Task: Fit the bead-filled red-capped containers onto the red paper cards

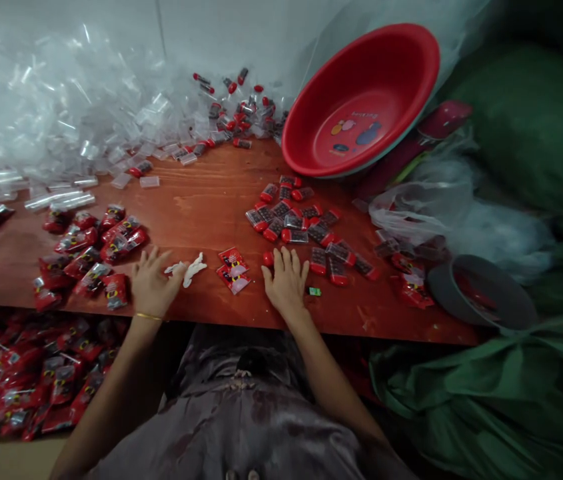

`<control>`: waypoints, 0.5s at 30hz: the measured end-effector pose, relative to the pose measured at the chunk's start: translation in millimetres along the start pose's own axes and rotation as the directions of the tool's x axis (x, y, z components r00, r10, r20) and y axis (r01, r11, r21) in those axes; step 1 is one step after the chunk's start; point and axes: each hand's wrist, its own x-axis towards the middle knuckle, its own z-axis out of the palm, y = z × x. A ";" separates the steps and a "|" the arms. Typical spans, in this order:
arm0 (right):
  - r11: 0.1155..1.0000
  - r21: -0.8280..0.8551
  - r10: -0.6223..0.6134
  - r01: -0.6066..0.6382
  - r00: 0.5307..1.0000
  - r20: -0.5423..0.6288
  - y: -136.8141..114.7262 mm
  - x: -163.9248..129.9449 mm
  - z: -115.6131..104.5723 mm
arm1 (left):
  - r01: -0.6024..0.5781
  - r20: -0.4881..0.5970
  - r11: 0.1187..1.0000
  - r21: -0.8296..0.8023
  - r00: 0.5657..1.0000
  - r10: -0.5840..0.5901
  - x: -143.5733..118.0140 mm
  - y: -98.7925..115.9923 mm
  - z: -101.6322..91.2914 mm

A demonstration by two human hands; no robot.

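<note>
My left hand [154, 283], with a gold bangle on its wrist, is open near the table's front edge, fingers spread. Filled red packets [94, 278] lie just left of it, and a crumpled white strip [192, 269] lies by its thumb. My right hand [286, 283] rests open on the wood, fingers apart. A red cap [268, 259] shows beside its fingertips; whether a tube continues under the fingers is hidden. Flat red printed packets [233, 270] lie between my hands. Clear tubes with red caps and dark contents [284, 212] are heaped beyond my right hand.
Empty clear tubes [61, 113] pile high at the back left. A red basin [361, 100] leans at the back right. To the right are a clear bag [426, 200], a grey round container [441, 290] and green cloth [491, 393]. Red packets [36, 373] fill a space below the table.
</note>
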 end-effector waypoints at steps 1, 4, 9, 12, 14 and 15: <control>1.000 0.009 0.003 -0.003 1.000 -0.004 -2.5 -2.0 0.4 | -0.076 0.069 0.990 0.117 0.995 0.069 -6.5 -1.8 6.9; 0.999 0.033 0.009 -0.009 1.000 -0.005 -2.2 -2.8 -0.6 | -0.249 0.261 0.922 0.298 0.950 0.172 -16.4 -12.6 22.1; 0.998 0.062 0.004 -0.003 1.000 -0.004 1.3 -1.3 -2.7 | -0.356 0.316 0.880 0.314 0.913 0.256 -16.5 -27.4 31.3; 0.998 0.070 0.005 -0.006 1.000 0.006 0.7 -1.1 -2.9 | -0.384 0.274 0.854 0.351 0.914 0.299 -20.0 -11.2 33.4; 0.997 0.082 -0.002 0.001 1.000 0.002 0.8 -1.0 -2.7 | -0.432 0.247 0.813 0.389 0.900 0.360 -23.0 8.9 38.7; 0.996 0.089 -0.006 0.006 1.000 -0.003 1.1 -1.0 -2.7 | -0.467 0.264 0.791 0.395 0.883 0.389 -23.8 19.1 43.4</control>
